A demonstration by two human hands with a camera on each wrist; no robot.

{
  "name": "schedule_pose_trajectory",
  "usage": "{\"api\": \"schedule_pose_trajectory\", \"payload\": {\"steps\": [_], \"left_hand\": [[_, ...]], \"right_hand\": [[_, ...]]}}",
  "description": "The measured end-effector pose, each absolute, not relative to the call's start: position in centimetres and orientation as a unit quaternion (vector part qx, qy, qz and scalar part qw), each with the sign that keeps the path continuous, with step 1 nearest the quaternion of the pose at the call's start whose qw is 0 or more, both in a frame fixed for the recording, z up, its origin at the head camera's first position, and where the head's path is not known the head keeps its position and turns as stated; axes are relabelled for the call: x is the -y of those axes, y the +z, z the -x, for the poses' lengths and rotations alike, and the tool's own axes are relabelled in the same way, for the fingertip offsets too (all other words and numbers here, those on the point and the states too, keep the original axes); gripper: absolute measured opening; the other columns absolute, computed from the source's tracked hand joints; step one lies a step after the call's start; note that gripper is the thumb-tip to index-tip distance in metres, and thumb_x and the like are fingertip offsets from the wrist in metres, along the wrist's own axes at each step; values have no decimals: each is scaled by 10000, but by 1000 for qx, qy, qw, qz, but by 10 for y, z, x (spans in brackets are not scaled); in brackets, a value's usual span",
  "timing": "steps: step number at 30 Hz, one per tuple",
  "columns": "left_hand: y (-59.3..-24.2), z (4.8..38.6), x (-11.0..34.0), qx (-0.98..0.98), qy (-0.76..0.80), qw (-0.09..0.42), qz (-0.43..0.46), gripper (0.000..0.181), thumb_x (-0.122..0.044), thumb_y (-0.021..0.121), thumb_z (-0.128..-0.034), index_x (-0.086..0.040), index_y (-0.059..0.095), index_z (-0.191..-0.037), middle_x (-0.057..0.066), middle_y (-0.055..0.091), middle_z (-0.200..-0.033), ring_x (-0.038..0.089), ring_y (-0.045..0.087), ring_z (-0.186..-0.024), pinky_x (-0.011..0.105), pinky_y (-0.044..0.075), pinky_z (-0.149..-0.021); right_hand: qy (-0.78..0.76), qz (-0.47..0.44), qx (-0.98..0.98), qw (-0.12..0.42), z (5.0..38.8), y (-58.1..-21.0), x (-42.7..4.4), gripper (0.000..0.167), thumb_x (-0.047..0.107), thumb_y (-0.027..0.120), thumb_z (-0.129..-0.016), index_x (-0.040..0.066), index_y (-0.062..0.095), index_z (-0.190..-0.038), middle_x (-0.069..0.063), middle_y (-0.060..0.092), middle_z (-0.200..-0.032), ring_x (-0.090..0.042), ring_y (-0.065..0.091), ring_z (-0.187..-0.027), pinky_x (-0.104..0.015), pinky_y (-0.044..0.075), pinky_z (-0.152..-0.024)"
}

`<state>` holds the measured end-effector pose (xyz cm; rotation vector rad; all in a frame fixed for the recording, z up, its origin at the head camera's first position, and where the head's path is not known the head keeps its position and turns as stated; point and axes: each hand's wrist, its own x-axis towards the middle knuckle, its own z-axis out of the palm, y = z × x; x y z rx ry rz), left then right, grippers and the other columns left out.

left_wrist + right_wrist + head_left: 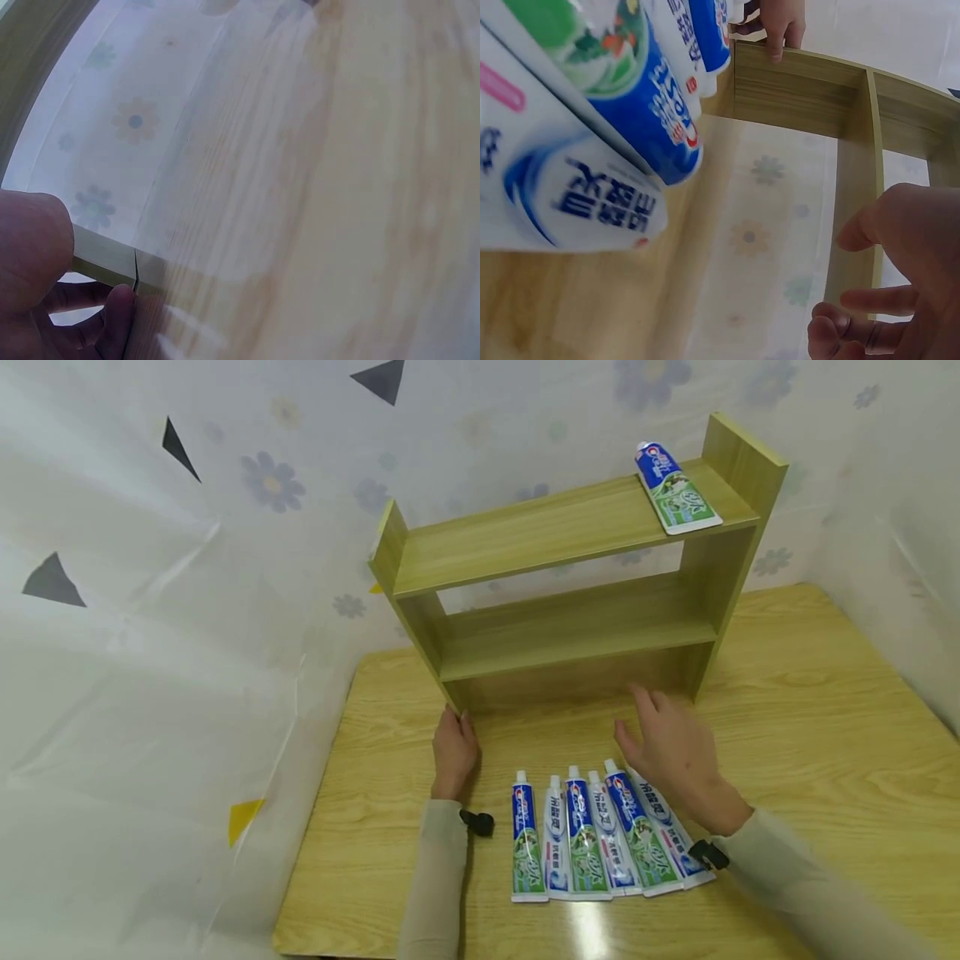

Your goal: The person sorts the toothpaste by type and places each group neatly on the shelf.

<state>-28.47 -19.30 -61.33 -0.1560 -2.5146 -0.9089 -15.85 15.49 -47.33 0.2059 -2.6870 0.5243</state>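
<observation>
"Head view first: what stands where around my hands?"

"I have the shelf unit (570, 631) upright on the desk (847, 710), ahead of both hands, its long axis running left to right. My left hand (454, 752) grips the foot of the left side panel (427, 627) between thumb and fingers."

"And my right hand (678, 752)?"

"It holds nothing. Its fingers are parted and loosely bent before the unit's lowest opening, towards the right end. Whether a fingertip touches wood, I can't tell."

"Which way do the tubes lie from those fingers?"

"Back towards me, and mostly to the left. Six toothpaste tubes (583, 839) lie side by side on the desk, caps pointing at the unit, so their long axes run roughly square to its own. The cap end of the rightmost tube (671, 833) is under the right hand, so I judge that hand clearly nearer."

"Any others?"

"I see a seventh tube (677, 489) on the top board (525, 539), near its right end, cap away from me, flat end at the front edge."
</observation>
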Motion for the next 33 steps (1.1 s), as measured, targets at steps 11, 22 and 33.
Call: {"api": "schedule_pose_trajectory", "payload": {"steps": [11, 22, 33], "left_hand": [[-598, 265, 191, 902, -360, 230, 63, 355, -276, 420, -1187, 23, 610, -1183, 219, 678, -959, 454, 703, -860, 613, 544, -715], [-629, 288, 202, 915, -315, 243, 65, 340, -299, 426, -1182, -14, 610, -1157, 208, 701, -987, 460, 734, -917, 605, 571, -771], [-618, 287, 197, 916, -325, 225, 66, 308, -257, 448, -1179, -2, 615, -1221, 229, 710, -1043, 473, 736, -965, 610, 576, -808]], "right_hand": [[232, -17, 968, 95, 137, -508, -151, 568, 297, 719, -1029, 1, 547, -1483, -324, 712, -1191, -246, 599, -663, -362, 463, -484], [234, -10, 968, 93, 125, -526, -155, 584, 287, 745, -1011, -35, 562, -1463, -306, 715, -1122, -224, 560, -636, -339, 442, -493], [255, -5, 964, 78, 119, -535, -155, 557, 263, 742, -1007, -28, 576, -1453, -218, 695, -989, -196, 522, -615, -316, 389, -484]]}}
